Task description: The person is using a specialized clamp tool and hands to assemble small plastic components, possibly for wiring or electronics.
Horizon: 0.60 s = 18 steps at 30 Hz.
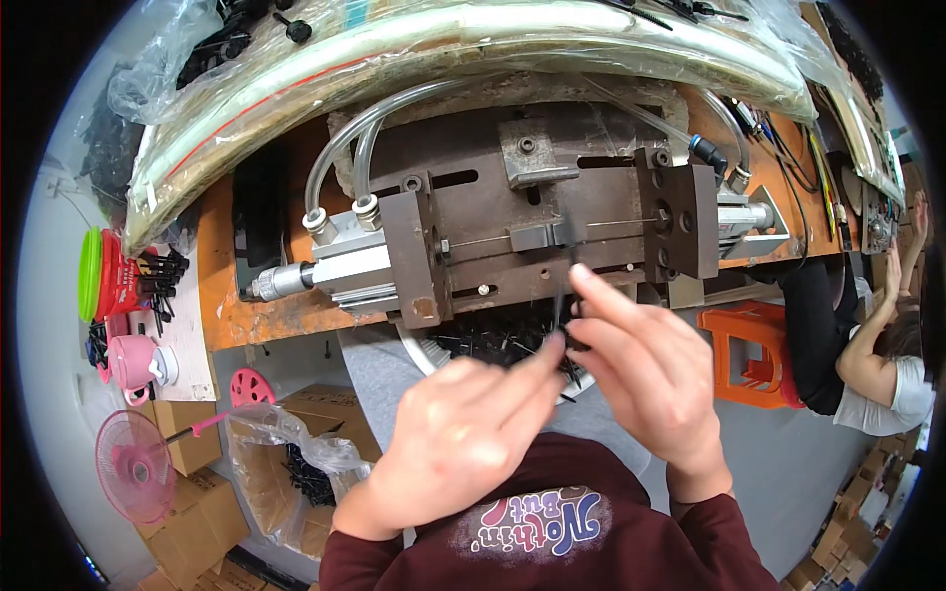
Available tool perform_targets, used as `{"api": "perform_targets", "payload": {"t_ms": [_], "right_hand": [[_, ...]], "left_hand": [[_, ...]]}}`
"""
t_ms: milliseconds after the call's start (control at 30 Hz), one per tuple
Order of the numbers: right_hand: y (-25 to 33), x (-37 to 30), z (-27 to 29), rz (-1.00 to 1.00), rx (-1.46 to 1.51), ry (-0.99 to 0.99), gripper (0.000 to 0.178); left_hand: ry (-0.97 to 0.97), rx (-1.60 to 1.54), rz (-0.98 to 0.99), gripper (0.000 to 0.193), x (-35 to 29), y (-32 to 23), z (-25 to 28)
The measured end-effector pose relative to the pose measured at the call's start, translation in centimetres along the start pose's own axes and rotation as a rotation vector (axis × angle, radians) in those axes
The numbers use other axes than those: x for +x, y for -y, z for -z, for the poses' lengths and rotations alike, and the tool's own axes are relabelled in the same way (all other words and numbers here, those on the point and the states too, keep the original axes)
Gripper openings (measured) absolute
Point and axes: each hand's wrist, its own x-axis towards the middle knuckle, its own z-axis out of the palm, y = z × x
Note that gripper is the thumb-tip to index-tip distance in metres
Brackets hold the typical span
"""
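My left hand [465, 440] and my right hand [645, 376] meet just in front of a brown metal fixture. A slim black part [561, 305], smeared by motion, stands between their fingertips, and its upper end reaches toward the small grey block [535, 236] at the fixture's middle. The right fingers close on it; the left fingers are pressed together with their tips at its lower end. Its exact kind I cannot make out. Below the fixture, partly hidden by my hands, a white tub [418, 347] holds many similar black parts [483, 340].
Pneumatic cylinders [360, 276] with clear hoses [330, 163] flank the fixture on the orange bench [232, 315]. Plastic-wrapped padding [473, 44] curves behind it. At left are a pink fan [136, 466] and a lined carton [261, 473]. Another person [877, 364] sits right beside an orange stool [727, 340].
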Motion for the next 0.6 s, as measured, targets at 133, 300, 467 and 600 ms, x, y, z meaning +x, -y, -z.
{"api": "perform_targets", "payload": {"t_ms": [133,300,467,600], "right_hand": [[0.7,0.8,-1.0,0.008,-0.133,0.105,0.021],[1.0,1.9,-0.9,-0.071,-0.186,0.122,0.021],[1.2,2.4,-0.3,-0.082,-0.216,0.176,0.023],[1.6,2.4,-0.7,-0.068,-0.204,0.114,0.024]], "left_hand": [[0.231,-0.114,-0.021,0.023,-2.6,0.8,-1.5],[0.264,-0.174,0.068,0.02,-4.2,1.9,-4.9],[0.257,-0.102,0.025,0.012,-4.8,2.7,-7.8],[0.273,-0.07,0.01,0.019,-5.8,3.2,-9.9]]}}
